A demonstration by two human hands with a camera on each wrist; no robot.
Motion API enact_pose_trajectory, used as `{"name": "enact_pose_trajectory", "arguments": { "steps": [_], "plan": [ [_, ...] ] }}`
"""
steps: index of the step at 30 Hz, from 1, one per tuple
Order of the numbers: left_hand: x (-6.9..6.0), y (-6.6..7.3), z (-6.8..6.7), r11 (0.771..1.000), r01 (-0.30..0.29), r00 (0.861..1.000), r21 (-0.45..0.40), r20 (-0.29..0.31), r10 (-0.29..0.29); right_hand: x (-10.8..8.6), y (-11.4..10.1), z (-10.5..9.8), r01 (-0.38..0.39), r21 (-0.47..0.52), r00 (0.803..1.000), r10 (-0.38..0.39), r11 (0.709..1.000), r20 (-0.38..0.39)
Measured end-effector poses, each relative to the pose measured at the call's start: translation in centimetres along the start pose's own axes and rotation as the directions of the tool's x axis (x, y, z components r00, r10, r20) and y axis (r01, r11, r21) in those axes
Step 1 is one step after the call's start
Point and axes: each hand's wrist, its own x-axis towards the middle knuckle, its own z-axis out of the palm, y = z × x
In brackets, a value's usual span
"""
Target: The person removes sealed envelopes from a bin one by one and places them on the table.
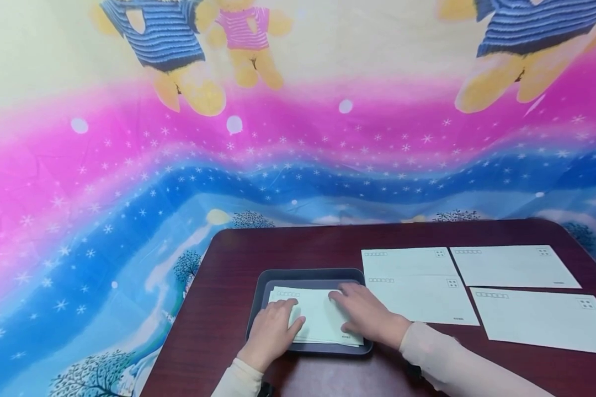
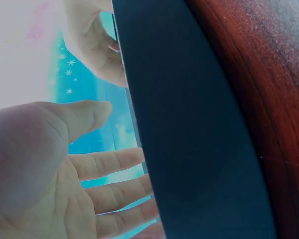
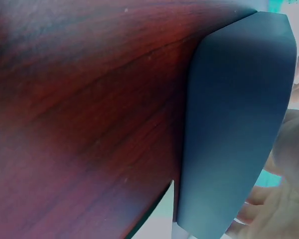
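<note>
A small stack of pale envelopes (image 1: 315,315) lies slightly uneven in a dark grey tray (image 1: 310,272) on the table. My left hand (image 1: 274,330) is at the stack's left side, its fingertips on or just above the paper. In the left wrist view the left hand (image 2: 55,169) has its fingers extended and thumb apart, with fingertips hidden behind the tray wall (image 2: 189,124). Over the stack's right side, my right hand (image 1: 365,313) has spread, slightly bent fingers. In the right wrist view the tray wall (image 3: 234,114) partly hides the right hand (image 3: 284,199).
Right of the tray lie several more envelopes: one (image 1: 422,300) overlaps another (image 1: 402,261), and two others, an upper one (image 1: 514,267) and a lower one (image 1: 543,320), lie farther right. Behind the dark red wooden table (image 1: 203,309) hangs a printed curtain (image 1: 278,138).
</note>
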Motion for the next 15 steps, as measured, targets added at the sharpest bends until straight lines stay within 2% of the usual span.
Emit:
{"name": "enact_pose_trajectory", "arguments": {
  "steps": [6, 10, 15],
  "plan": [
    [0.0, 0.1, -0.2, 1.000, 0.009, 1.000, 0.001, -0.005, -0.009, 0.6, -0.2, 0.0, -0.074, 0.064, 0.996, 0.077, 0.995, -0.048],
    [0.1, 0.2, -0.4, 1.000, 0.023, 1.000, -0.001, -0.009, -0.023, 0.9, -0.3, -0.1, -0.132, 0.132, 0.985, 0.145, 0.982, -0.095],
    [0.0, 0.3, -0.6, 1.000, 0.018, 1.000, 0.000, -0.023, -0.018, 1.1, -0.3, -0.1, -0.155, 0.184, 0.967, 0.187, 0.971, -0.174]
  ]
}}
